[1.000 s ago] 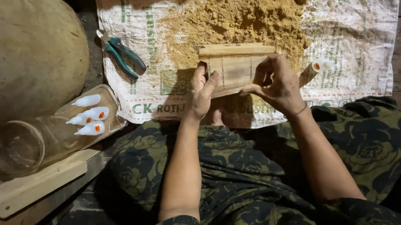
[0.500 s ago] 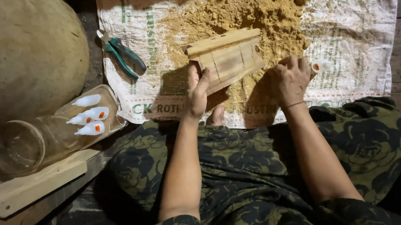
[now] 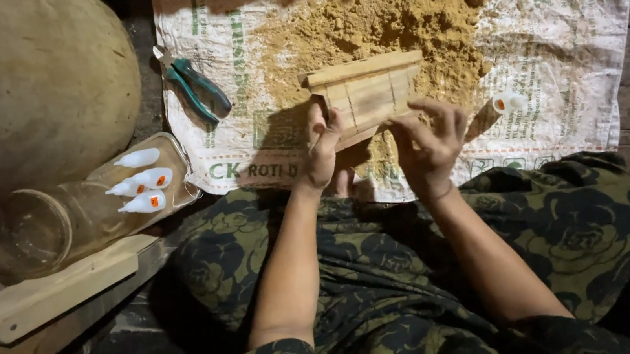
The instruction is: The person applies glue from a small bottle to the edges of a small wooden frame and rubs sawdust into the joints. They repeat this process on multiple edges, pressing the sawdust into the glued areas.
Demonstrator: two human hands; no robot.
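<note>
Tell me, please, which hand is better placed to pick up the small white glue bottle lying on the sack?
The right hand, probably. The small white glue bottle lies just beside its fingers, and that hand holds nothing firmly. The left hand grips the wooden piece and is farther away.

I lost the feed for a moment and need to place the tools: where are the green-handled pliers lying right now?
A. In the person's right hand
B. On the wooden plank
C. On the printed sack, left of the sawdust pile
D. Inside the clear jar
C: the green-handled pliers lie on the printed sack, left of the sawdust pile, with no hand touching them.
</note>
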